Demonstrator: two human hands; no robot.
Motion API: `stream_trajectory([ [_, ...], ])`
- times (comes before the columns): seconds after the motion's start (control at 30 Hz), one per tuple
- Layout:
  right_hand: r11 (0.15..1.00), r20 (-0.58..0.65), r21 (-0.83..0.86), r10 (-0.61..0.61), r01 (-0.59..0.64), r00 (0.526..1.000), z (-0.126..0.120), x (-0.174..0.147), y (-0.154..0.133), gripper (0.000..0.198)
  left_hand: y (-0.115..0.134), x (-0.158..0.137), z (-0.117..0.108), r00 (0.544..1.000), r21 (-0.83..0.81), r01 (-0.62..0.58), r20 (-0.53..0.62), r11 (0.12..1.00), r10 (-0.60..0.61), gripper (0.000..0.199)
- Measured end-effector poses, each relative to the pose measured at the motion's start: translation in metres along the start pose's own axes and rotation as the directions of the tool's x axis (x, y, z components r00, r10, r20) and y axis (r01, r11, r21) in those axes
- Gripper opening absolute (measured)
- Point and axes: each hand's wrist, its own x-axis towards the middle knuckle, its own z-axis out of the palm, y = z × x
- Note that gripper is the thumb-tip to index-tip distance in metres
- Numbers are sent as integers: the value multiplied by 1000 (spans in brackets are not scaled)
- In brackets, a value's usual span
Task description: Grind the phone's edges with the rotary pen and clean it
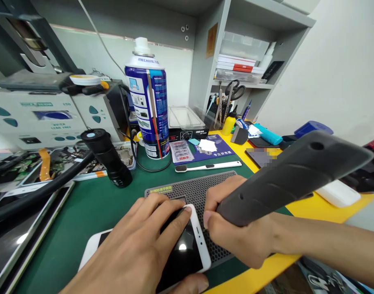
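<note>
A white-framed smartphone (194, 243) with a black screen lies partly on a grey honeycomb mat (190, 188). My left hand (141, 245) lies across the phone, fingers reaching its far side and thumb by the near edge. Much of the screen is hidden under that hand. Just right of the phone, my right hand (242, 232) is closed around a tool with a thick dark grey handle (291, 175). The handle has a hole near its end and slants up to the right. My fist hides the tool's working end.
A blue spray can (147, 102) and a black flashlight (105, 157) stand behind the phone. A white toothbrush-like brush (208, 166) lies beyond the mat. At left are a tray of circuit boards (83, 161), a thick black hose (46, 188) and a grey soldering station (49, 118).
</note>
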Motion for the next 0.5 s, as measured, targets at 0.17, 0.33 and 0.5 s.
stream_trajectory([
  [0.17,993,-56,58,102,-98,993,2,-3,2,16,2,-3,1,1000,-21,3,-16,1000,-3,51],
  [0.33,987,-95,104,132,-122,987,5,-1,0,17,2,-7,1,1000,-32,10,-17,999,-10,50],
  [0.5,983,-102,135,136,-121,986,5,1,-2,17,0,-6,1,1000,-53,1,5,999,0,48],
])
